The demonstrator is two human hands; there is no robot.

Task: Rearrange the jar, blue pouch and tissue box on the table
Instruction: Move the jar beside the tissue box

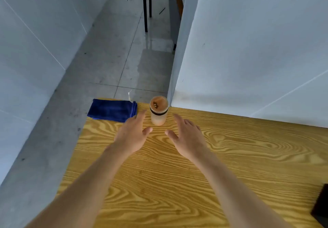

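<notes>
At the far edge of the wooden worktop (pixel 177 165), close to where it meets a white wall panel (pixel 248 50), the jar (pixel 158 111) stands upright with its brown lid on. Just left of the jar, at the worktop's far left corner, the blue pouch (pixel 112 110) lies flat, a narrow gap apart from it. On the near side of the jar both hands reach forward: the left hand (pixel 132 135) and the right hand (pixel 186 136) are spread wide and empty, one to either side, neither touching it. Judging by this, the rearranging looks barely begun, with the jar the likely first thing to be gripped. No tissue box can be identified; a dark object (pixel 321 204) far right of the jar is cut off by the frame edge and cannot be named.
</notes>
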